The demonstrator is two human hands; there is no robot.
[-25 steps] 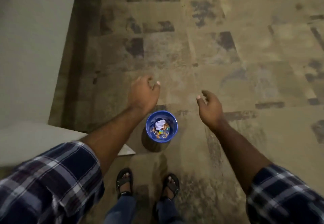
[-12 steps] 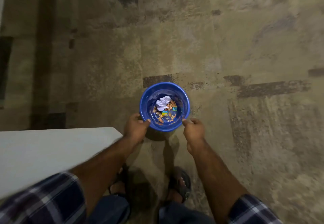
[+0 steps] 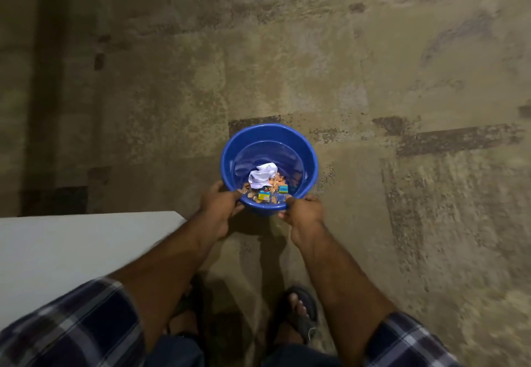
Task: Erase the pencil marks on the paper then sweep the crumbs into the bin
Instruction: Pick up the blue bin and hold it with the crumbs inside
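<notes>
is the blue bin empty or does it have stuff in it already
Not empty. The blue bin holds a crumpled white paper, orange scraps and small coloured bits at the bottom; most of its depth is unfilled.

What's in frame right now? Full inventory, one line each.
bin: 1, blue plastic, on the floor ahead of the feet, both hands on its near rim
crumpled paper: 1, white, inside the bin
scraps: several, orange-tan, inside the bin around the paper
small packets: 2, teal and yellow, inside the bin near its near wall
table: 1, white, lower left, corner near the left arm
floor: tan with dark patches, fills the rest of the view
sandals: 2, dark, on the feet at bottom centre
sleeves: 2, blue plaid, bottom corners
left hand: grips the bin's near-left rim
right hand: grips the bin's near-right rim
</notes>
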